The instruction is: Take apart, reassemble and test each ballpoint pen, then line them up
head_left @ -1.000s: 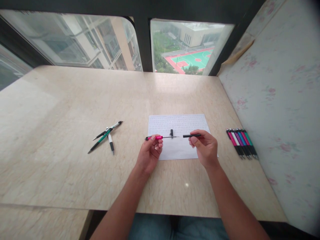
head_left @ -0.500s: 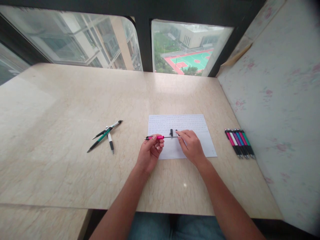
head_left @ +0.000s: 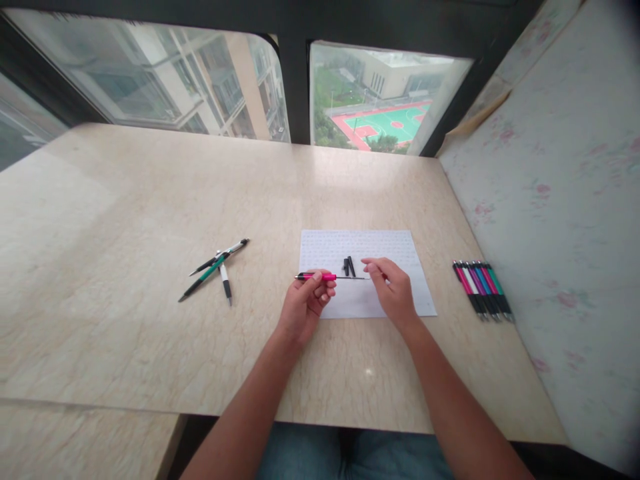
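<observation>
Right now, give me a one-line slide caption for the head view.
Left hand holds a pink pen over paper, its thin refill reaching the right hand; two black parts lie nearby.

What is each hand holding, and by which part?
Left hand pinches the pink pen mid-barrel; right hand touches the tip of its bare refill, grip unclear.

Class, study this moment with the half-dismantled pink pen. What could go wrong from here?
1. Two small black parts lie loose on the paper, close to the right hand. A brush of the hand might roll them away.
2. The thin refill juts out of the pink pen, which the left hand holds. A sideways push could bend it or smear ink on the paper.
</observation>
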Demonstrator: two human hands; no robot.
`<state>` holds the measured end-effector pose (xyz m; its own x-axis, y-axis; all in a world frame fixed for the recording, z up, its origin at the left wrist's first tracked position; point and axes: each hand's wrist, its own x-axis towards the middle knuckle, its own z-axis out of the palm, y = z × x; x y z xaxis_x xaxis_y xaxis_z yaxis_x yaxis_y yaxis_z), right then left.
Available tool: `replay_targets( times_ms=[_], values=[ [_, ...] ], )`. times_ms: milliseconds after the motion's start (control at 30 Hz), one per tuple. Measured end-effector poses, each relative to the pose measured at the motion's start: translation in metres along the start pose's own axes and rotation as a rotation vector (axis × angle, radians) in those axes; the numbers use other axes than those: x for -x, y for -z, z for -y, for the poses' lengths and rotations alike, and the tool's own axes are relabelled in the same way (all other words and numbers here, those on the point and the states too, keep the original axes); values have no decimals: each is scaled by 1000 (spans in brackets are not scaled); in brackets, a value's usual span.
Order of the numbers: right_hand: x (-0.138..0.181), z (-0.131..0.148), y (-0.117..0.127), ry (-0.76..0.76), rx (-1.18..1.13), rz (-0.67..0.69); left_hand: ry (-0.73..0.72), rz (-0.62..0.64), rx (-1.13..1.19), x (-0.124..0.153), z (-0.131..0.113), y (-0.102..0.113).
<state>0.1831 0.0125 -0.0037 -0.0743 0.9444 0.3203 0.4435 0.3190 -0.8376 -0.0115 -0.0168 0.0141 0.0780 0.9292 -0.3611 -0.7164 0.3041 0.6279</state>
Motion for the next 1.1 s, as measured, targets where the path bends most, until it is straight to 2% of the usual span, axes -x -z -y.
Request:
replay_targets(
  times_ms=[33, 100, 200, 400, 600, 767, 933, 1100],
  values=[
    [0, 2, 4, -31, -90, 2, -5, -4, -13, 0, 0, 0],
    [1, 6, 9, -55, -235, 89, -20, -17, -55, 1, 1, -1],
    [4, 12, 12, 2, -217, 189, -37, -33, -114, 2, 3, -2],
    [7, 14, 11, 144, -47, 141, -30, -2, -194, 3, 8, 0],
    [8, 12, 10, 167, 7, 182, -25, 51, -211, 2, 10, 0],
    [7, 12, 5, 216, 45, 131, -69, 12, -196, 0, 12, -1],
    [5, 12, 6, 198, 77, 99, -73, -8, -194, -1, 10, -2],
    [3, 9, 8, 137, 88, 73, -104, -82, -172, -3, 7, 1]
  ],
)
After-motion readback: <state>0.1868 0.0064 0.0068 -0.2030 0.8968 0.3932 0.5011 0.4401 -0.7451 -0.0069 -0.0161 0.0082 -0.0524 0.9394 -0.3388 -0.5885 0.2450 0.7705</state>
